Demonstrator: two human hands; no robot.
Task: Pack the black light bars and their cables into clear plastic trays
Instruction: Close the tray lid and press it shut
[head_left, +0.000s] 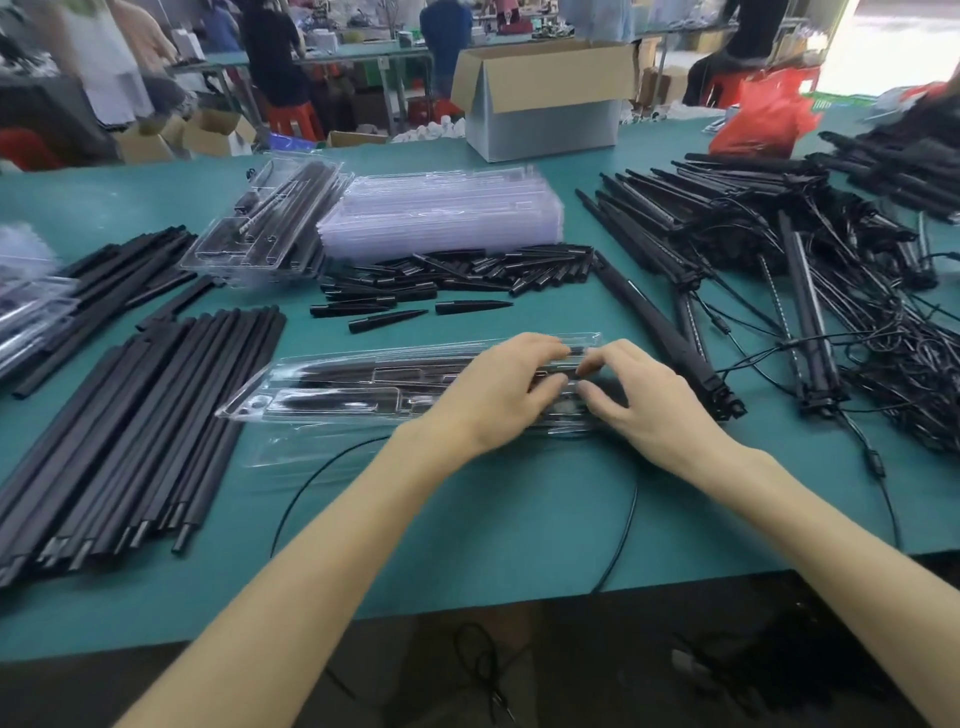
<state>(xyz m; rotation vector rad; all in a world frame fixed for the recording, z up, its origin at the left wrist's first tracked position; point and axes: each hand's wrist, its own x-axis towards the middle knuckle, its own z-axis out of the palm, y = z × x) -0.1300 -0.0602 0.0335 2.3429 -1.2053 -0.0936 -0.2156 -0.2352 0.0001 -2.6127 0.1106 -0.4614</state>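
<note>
The left hand (498, 389) and right hand (641, 402) met, fingers bent, over the right end of the clear tray (291, 400) on the green table (467, 545) — likely seating the cable (632, 514) there, though pinching or merely pressing was too blurred to tell — its slack looping nearside

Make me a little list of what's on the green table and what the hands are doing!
table: green, crowded with parts
left hand: grips the clear tray at its right end
right hand: curled fingers touch that same end
tray contents: black parts, blurred
empty trays: stacked behind
light bars: tangled with cables, right side
black rods: left side
loose cable: loops near the front edge
</note>
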